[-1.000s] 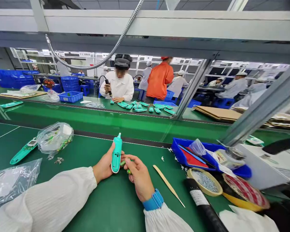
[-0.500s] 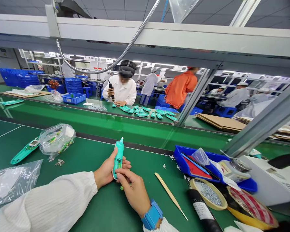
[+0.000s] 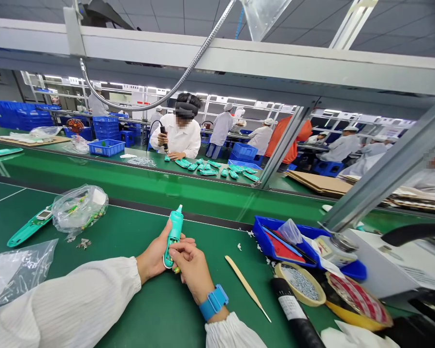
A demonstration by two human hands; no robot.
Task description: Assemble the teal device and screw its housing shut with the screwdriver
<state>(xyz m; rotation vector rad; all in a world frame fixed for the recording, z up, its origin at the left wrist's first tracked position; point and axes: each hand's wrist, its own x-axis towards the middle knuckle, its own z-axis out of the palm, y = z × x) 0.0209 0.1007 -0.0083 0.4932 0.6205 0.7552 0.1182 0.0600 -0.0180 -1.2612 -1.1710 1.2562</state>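
Note:
My left hand (image 3: 152, 256) grips a teal plastic device (image 3: 174, 229) and holds it nearly upright, white tip up, just above the green mat (image 3: 137, 309). My right hand (image 3: 190, 267) is closed against the device's lower end, fingers pinched on it. A small green piece shows under those fingers; what it is I cannot make out. A blue band sits on my right wrist.
A wooden stick (image 3: 247, 287) lies right of my hands. Further right are a blue tray (image 3: 264, 229), a round dish of small parts (image 3: 300, 284) and tape rolls (image 3: 358, 300). On the left lie plastic bags (image 3: 80, 207) and another teal device (image 3: 29, 226). A person works across the conveyor (image 3: 130, 180).
My right hand has moved up from beside the device's base onto its lower end. The device stays upright in my left hand.

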